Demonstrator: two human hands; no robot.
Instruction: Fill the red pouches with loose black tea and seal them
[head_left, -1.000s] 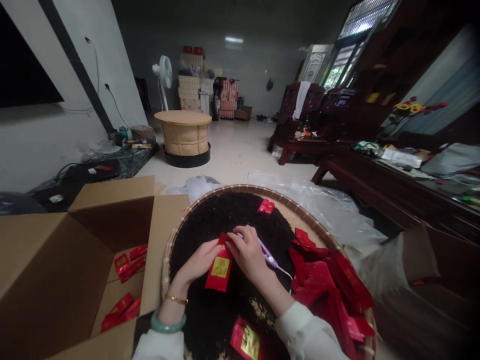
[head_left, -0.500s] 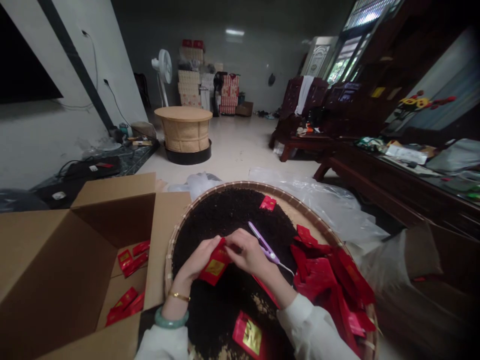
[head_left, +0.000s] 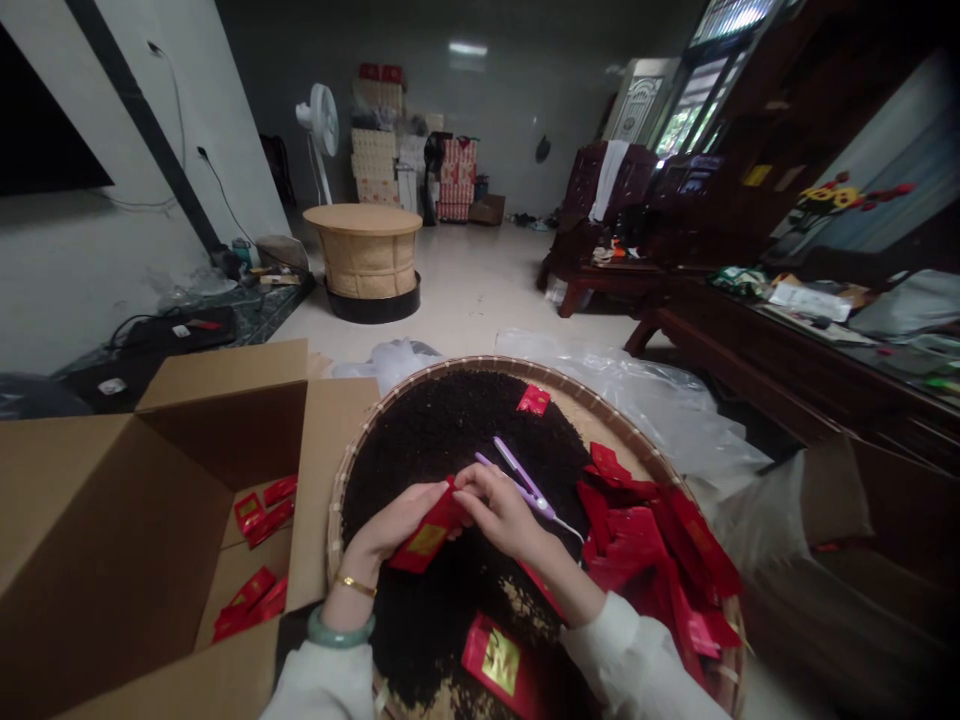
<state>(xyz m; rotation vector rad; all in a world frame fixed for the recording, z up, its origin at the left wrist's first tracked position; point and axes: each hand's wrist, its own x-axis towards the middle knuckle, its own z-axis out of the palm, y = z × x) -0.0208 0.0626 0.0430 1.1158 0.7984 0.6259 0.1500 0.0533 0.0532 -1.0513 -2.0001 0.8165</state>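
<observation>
Red packet (head_left: pixel 427 537) clasped by left hand (head_left: pixel 403 518); right hand (head_left: pixel 498 508) pinching top edge.

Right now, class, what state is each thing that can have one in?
Left hand: closed on the held packet.
Right hand: pinching that packet's upper end.
Held packet: tilted; sealed or not, cannot tell.
Purple tool: lying with arms apart.
Cardboard box: open, packets inside.
Packet pile: heaped on the tray's right.
Dark loose material: spread across tray.
Fan: upright; running, cannot tell.
</observation>
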